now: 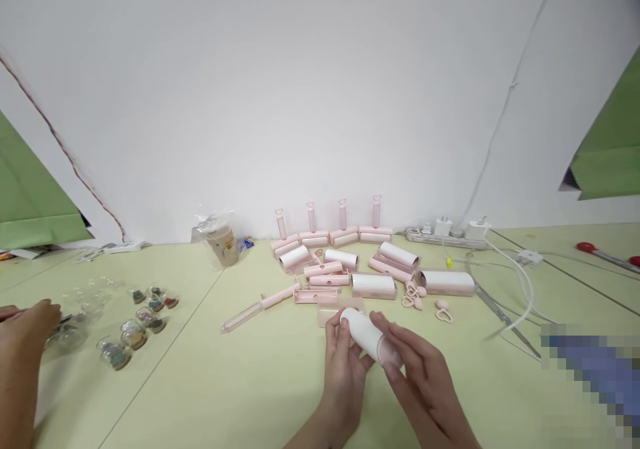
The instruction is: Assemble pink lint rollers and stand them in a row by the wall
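Note:
Both my hands hold one white lint roll (369,335) just above the pale green table (240,395). My left hand (345,365) curls its fingers round the roll's left end. My right hand (425,375) grips the roll's right end, the fingers wrapped over it. Just behind the roll lies a clear pink cover piece (333,310). Further back sit several white rolls (374,285), pink roller parts (320,282) and small heart-shaped pink loops (443,315). A long pink handle with a clear tip (257,307) lies to the left.
Assembled pink rollers (343,225) stand along the white wall. A bagged paper cup (220,242) sits left of them. Another person's hand (25,335) reaches among small glass jars (135,332) at far left. A power strip with chargers and cables (450,232), scissors (495,309) and a red-tipped tool (607,255) lie on the right.

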Action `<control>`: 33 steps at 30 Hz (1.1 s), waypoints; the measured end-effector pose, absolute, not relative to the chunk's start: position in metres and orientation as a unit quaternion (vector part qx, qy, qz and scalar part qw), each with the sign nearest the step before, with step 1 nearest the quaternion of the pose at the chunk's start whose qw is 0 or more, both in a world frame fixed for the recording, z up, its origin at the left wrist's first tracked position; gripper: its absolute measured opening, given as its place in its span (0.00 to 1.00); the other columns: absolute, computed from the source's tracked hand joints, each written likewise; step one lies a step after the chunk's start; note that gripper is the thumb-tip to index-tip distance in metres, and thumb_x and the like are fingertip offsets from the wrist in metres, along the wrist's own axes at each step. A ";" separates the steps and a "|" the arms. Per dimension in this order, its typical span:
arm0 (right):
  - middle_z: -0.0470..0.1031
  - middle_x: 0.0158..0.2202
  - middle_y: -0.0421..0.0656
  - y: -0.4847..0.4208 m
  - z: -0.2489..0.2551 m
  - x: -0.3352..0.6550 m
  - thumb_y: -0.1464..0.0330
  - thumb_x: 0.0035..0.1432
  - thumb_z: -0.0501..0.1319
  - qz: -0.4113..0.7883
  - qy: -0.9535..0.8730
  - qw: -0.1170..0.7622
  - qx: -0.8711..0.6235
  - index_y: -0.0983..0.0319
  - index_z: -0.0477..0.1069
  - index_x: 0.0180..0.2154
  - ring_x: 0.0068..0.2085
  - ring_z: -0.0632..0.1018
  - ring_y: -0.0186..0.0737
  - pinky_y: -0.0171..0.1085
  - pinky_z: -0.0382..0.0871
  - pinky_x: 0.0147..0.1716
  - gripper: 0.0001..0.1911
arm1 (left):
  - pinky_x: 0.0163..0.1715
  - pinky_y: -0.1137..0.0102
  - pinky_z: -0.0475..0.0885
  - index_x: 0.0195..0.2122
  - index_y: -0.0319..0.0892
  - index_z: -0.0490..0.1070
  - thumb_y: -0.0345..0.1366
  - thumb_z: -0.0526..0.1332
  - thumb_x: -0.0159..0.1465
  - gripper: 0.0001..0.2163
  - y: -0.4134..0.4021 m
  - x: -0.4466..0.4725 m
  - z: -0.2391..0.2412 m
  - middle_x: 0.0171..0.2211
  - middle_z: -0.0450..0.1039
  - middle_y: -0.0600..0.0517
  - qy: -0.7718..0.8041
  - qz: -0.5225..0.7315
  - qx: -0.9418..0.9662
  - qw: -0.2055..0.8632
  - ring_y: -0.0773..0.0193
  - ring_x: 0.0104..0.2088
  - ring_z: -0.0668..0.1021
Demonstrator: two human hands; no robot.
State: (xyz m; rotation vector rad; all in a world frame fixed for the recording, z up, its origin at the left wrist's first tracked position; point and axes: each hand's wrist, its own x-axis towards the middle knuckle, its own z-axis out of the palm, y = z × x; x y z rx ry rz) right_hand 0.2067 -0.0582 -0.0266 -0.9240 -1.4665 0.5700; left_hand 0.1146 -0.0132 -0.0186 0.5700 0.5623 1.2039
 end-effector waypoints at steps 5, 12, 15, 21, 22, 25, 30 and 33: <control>0.51 0.61 0.42 -0.046 -0.013 0.228 0.65 0.57 0.57 0.295 -0.674 0.504 -0.453 0.52 0.56 0.55 0.61 0.51 0.47 0.50 0.53 0.56 0.24 | 0.37 0.69 0.68 0.40 0.44 0.61 0.42 0.56 0.61 0.10 -0.011 0.111 -0.021 0.41 0.68 0.49 0.242 0.547 0.250 0.761 0.64 0.38 0.73; 0.57 0.59 0.40 -0.043 -0.018 0.236 0.64 0.57 0.58 0.318 -0.713 0.411 -0.471 0.51 0.60 0.54 0.60 0.55 0.47 0.48 0.55 0.56 0.23 | 0.41 0.71 0.67 0.49 0.48 0.61 0.42 0.57 0.59 0.17 -0.013 0.106 -0.014 0.49 0.67 0.50 0.260 0.528 0.202 0.783 0.61 0.48 0.71; 0.60 0.57 0.39 -0.043 -0.015 0.231 0.68 0.58 0.56 0.243 -0.800 0.362 -0.412 0.50 0.62 0.53 0.60 0.56 0.47 0.48 0.56 0.55 0.21 | 0.39 0.67 0.69 0.49 0.47 0.62 0.49 0.58 0.56 0.22 -0.009 0.104 -0.012 0.45 0.70 0.47 0.280 0.477 0.139 0.822 0.58 0.43 0.74; 0.61 0.56 0.45 -0.016 0.020 0.210 0.66 0.60 0.52 0.148 -0.865 0.331 -0.347 0.56 0.66 0.48 0.56 0.62 0.44 0.42 0.59 0.52 0.14 | 0.22 0.78 0.69 0.30 0.37 0.69 0.46 0.59 0.57 0.14 0.013 0.083 -0.007 0.26 0.71 0.50 0.258 0.475 0.020 0.841 0.70 0.23 0.74; 0.64 0.54 0.46 -0.003 0.027 0.204 0.67 0.61 0.50 0.128 -0.850 0.343 -0.378 0.57 0.67 0.46 0.55 0.63 0.43 0.42 0.60 0.51 0.13 | 0.19 0.80 0.67 0.31 0.37 0.69 0.43 0.58 0.59 0.12 0.018 0.076 -0.003 0.25 0.70 0.51 0.238 0.499 0.022 0.833 0.73 0.21 0.72; 0.71 0.43 0.46 0.048 0.035 0.178 0.71 0.62 0.48 0.086 -0.834 0.252 -0.484 0.61 0.70 0.39 0.48 0.69 0.42 0.43 0.61 0.47 0.12 | 0.13 0.84 0.63 0.34 0.36 0.66 0.39 0.52 0.63 0.10 0.031 0.055 0.011 0.27 0.68 0.51 0.213 0.581 0.066 0.783 0.77 0.18 0.68; 0.71 0.40 0.44 0.110 0.009 0.124 0.66 0.58 0.57 0.116 -0.827 0.149 -0.529 0.65 0.69 0.39 0.41 0.73 0.40 0.46 0.65 0.42 0.09 | 0.12 0.81 0.64 0.35 0.40 0.62 0.37 0.52 0.62 0.06 0.039 0.041 0.018 0.27 0.66 0.54 0.250 0.704 0.111 0.656 0.75 0.17 0.68; 0.70 0.43 0.45 0.119 -0.010 0.113 0.66 0.59 0.57 0.149 -0.818 0.157 -0.533 0.65 0.68 0.42 0.42 0.73 0.41 0.46 0.66 0.42 0.11 | 0.13 0.80 0.65 0.37 0.43 0.61 0.38 0.56 0.60 0.07 0.038 0.042 0.015 0.29 0.68 0.54 0.269 0.741 0.132 0.601 0.73 0.18 0.69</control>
